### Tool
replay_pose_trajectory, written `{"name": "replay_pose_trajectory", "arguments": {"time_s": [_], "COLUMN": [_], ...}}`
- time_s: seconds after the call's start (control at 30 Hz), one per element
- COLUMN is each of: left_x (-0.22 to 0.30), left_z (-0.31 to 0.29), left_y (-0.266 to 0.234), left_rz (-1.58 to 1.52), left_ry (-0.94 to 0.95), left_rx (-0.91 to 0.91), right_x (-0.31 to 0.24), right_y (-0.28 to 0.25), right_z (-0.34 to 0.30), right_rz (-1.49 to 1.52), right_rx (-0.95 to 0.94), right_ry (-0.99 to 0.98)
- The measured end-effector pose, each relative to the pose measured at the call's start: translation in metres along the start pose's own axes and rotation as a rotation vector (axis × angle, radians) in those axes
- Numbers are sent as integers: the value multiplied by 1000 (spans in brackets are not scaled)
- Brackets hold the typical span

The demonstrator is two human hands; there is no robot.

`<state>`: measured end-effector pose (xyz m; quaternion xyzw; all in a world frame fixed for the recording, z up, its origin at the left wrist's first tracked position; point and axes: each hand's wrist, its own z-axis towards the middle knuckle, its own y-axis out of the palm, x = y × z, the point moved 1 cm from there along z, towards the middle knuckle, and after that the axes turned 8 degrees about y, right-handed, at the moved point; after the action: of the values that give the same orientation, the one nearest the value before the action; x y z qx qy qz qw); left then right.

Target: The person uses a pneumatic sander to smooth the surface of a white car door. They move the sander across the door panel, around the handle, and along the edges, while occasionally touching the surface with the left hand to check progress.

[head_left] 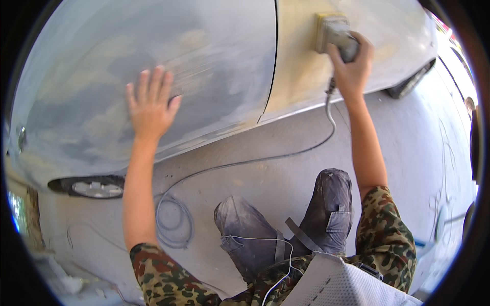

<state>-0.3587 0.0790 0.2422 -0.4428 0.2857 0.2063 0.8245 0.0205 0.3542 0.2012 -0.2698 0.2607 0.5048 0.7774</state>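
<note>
My right hand (pixel 354 66) grips a grey power sander (pixel 341 40). Its square, yellow-edged pad is against the yellowish part of a car body (pixel 301 76), right of a dark panel seam. A grey hose (pixel 334 122) runs from the tool's lower end down to the floor. Farther left, my left hand (pixel 152 104) lies flat with fingers spread on a car panel (pixel 219 51) mottled in grey, white and cream. Both forearms reach up from camouflage sleeves. The palm side of the left hand is hidden.
The hose lies in a loose coil (pixel 173 222) on the dusty grey floor (pixel 240 176). A car wheel (pixel 97 187) shows under the body at left, another (pixel 411 81) at right. My bent knees in dark trousers (pixel 326 214) face the car. A thin white cord (pixel 291 255) crosses my lap.
</note>
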Motion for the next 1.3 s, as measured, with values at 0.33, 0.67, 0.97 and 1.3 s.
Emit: {"name": "replay_pose_trajectory", "arguments": {"time_s": [0.33, 0.67, 0.97, 1.3], "left_x": [29, 171, 191, 220], "left_z": [102, 180, 157, 133], "left_y": [-16, 13, 46, 110], "left_rz": [62, 22, 97, 118], "left_ry": [12, 5, 116, 44], "left_rx": [134, 79, 119, 176], "right_x": [106, 220, 203, 283], "right_y": [-23, -54, -75, -9], "right_z": [6, -36, 106, -77], "right_rz": [3, 90, 22, 76], "right_rx": [101, 40, 78, 118], "right_ry": [155, 383, 158, 312]}}
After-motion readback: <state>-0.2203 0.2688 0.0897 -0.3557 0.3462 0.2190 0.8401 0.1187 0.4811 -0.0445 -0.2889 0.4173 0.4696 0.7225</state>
